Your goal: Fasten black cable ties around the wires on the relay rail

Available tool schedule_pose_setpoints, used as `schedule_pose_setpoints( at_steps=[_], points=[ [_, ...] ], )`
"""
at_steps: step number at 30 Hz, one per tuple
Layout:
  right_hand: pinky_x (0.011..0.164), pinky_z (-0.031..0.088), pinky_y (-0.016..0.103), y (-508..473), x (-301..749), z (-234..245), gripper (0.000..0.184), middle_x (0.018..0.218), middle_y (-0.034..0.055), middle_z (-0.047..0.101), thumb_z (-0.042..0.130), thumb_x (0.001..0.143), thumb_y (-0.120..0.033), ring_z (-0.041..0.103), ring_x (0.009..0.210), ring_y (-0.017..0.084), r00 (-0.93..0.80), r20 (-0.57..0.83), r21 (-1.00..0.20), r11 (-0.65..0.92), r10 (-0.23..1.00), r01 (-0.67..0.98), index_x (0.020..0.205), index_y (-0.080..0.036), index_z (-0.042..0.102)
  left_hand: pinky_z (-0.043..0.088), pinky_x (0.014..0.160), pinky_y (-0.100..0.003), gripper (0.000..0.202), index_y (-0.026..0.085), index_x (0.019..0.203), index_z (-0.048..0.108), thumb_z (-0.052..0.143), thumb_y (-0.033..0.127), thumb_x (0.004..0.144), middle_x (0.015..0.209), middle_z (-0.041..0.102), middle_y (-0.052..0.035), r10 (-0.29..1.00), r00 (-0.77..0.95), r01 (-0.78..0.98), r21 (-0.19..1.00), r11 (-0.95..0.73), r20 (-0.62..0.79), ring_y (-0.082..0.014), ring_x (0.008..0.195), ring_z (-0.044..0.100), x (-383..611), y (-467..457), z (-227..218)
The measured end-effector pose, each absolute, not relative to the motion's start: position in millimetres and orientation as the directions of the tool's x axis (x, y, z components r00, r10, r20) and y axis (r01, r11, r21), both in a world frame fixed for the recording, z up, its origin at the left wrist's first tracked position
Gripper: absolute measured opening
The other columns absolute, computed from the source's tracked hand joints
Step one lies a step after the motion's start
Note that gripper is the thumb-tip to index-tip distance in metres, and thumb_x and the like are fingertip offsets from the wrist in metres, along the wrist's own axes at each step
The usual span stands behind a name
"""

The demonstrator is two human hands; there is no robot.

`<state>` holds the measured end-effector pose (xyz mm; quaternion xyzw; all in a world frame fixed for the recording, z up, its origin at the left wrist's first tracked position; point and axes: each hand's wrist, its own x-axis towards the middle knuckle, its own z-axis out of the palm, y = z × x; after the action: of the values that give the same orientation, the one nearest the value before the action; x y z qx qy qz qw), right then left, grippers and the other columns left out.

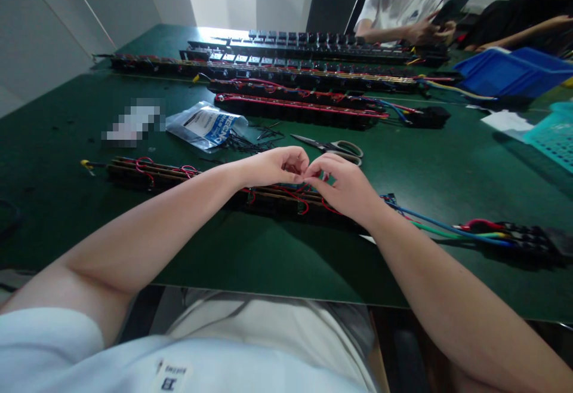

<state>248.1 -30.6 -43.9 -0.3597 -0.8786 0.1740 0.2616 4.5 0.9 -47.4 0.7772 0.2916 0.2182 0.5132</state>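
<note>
Head view: left hand [286,166] and right hand [338,183], fingertips pinched, meeting; anything gripped cannot be told. Black wired strip assembly [268,202], laid crosswise beneath, seemingly for access by both. Scissors [324,146], thin black ties [250,142], plastic bag [203,124]: apparently kept handy beyond. Further wired assemblies [290,108] ranged behind on green surface [268,249].

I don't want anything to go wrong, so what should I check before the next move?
1. Left hand and right hand together: ok, fingertips meet above the wired strip.
2. Something pinched between the fingertips: cannot tell, too small.
3. Scissors put down: ok, lying beyond the hands.
4. Thin black pieces tidy: not ok, scattered by the plastic bag.
5. Red wires all undamaged: cannot tell, partly hidden.
</note>
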Motion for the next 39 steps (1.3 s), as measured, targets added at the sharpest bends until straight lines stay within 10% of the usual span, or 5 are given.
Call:
schedule_pose_setpoints(
  at_steps=[39],
  points=[
    [0.095, 0.066, 0.035, -21.7, 253.6, -45.0, 0.038, 0.119, 0.0082, 0.073, 0.068, 0.109, -0.047, 0.072, 0.104, 0.015, -0.655, 0.133, -0.615, 0.581, 0.743, 0.534, 0.128, -0.013, 0.071, 0.069, 0.092, -0.039, 0.036, 0.015, 0.132, 0.069, 0.076, 0.037, 0.104, 0.119, 0.075, -0.007, 0.702, 0.707, 0.329, 0.92, -0.212, -0.091, -0.0193, 0.103, 0.075, 7.9, -7.4, -41.4]
  ],
)
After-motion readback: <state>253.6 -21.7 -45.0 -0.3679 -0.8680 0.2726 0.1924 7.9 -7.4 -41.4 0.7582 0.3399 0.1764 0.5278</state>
